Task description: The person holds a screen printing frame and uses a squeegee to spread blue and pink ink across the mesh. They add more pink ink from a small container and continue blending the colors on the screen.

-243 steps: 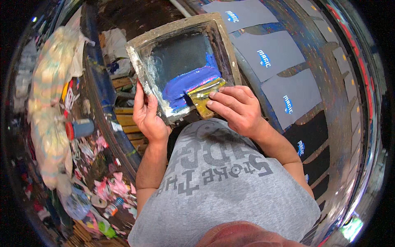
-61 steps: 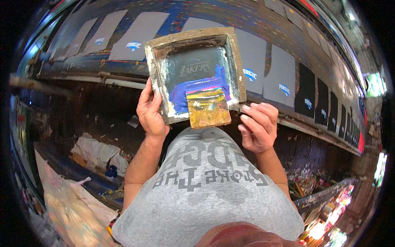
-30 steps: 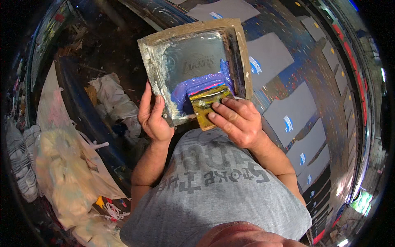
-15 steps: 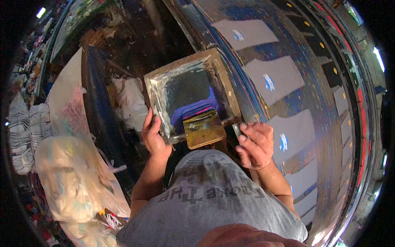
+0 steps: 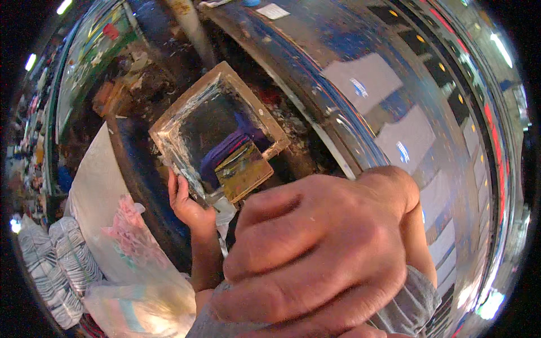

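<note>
A wooden-framed printing screen [image 5: 251, 100] is held out in front of me, tilted, with one corner pointing away. My left hand [image 5: 193, 208] grips its near-left side, thumb and fingers at the edge. Purple ink [image 5: 224, 150] lies in a band across the dark mesh. Against that band rests a squeegee [image 5: 245, 173] with a stained wooden handle, its near end sticking out over the frame. Large and close to the camera, my right hand [image 5: 321, 248] is raised with its fingers curled. Its palm side is hidden, so anything in it cannot be seen.
Along the right runs a long ink-spattered table [image 5: 315, 42] with grey fabric pieces [image 5: 369, 81] bearing blue-and-white prints. To the left are a pale sheet [image 5: 98, 174], crumpled pink plastic [image 5: 131, 219], a filled plastic bag [image 5: 143, 307] and tied striped bundles [image 5: 42, 265].
My right hand has risen from beside the screen to near the camera, its fingers curling in. The screen, still in my left hand, appears farther left and turned. The whole view has shifted.
</note>
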A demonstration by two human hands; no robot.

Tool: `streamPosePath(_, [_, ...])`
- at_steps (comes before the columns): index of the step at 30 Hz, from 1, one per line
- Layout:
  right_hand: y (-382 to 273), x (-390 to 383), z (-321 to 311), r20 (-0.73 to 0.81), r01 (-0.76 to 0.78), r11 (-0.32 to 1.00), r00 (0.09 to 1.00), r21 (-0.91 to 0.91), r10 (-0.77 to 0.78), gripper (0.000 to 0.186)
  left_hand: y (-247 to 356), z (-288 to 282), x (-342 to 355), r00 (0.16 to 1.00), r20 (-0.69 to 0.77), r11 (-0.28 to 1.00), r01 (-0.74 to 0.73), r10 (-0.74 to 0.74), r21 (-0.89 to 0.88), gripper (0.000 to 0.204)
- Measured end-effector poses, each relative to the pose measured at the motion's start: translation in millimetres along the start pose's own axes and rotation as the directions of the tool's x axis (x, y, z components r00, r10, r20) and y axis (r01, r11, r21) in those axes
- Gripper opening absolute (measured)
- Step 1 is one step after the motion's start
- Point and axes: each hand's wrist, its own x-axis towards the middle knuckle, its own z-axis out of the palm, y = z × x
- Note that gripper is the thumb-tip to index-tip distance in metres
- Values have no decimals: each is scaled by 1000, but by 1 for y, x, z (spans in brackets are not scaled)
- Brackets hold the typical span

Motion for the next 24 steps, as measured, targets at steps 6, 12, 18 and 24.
streamPosePath(6, [7, -35, -26, -103, -151, 987, 984, -49, 145, 26, -12, 9, 8, 999, -5, 995, -51, 52, 86, 51])
streamPosePath(12, [10, -111, -76, -347, -418, 887, 875, -196, 336, 26, -20, 13, 17, 996, 22, 996, -88, 88, 1, 56])
streamPosePath(18, [24, -230, -150, -452, -696, 718, 644, -12, 617, 39, -53, 113, 7, 985, -160, 998, -56, 60, 29, 57])
streamPosePath(24, [53, -340, -73, -570, -757, 450, 125, 475, 812, 34, -67, 156, 35, 979, -193, 998, -62, 64, 16, 54])
